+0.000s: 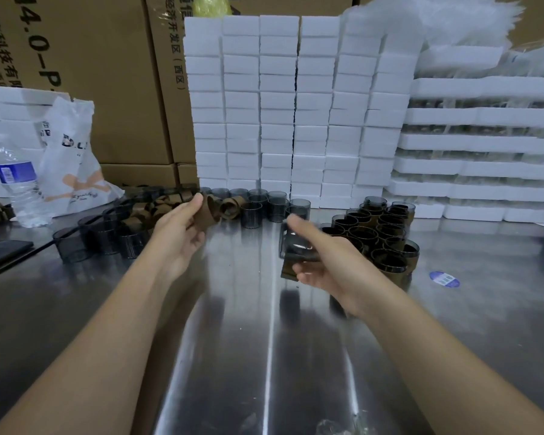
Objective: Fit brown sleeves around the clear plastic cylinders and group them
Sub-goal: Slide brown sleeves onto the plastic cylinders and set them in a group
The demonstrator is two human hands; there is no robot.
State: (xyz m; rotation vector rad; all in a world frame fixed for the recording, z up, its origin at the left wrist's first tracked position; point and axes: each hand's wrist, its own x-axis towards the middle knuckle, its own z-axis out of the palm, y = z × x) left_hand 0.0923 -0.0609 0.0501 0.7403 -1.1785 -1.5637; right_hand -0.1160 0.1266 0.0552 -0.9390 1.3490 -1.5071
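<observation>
My left hand (178, 237) curls round a brown sleeve (206, 215) — pinched between thumb and fingertips (199, 237), at eleven o'clock on the table (233, 324). My right hand (327, 265) grips a clear cylinder (296, 246), fingers (300, 269) wrapped beneath it — the sleeved group (383, 233) stands just at its two o'clock.

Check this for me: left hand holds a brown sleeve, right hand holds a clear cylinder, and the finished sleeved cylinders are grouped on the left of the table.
One thing is wrong: in the head view the sleeved cylinders are grouped on the right of the table. The left hand does hold a brown sleeve, the right hand a clear cylinder.
</observation>
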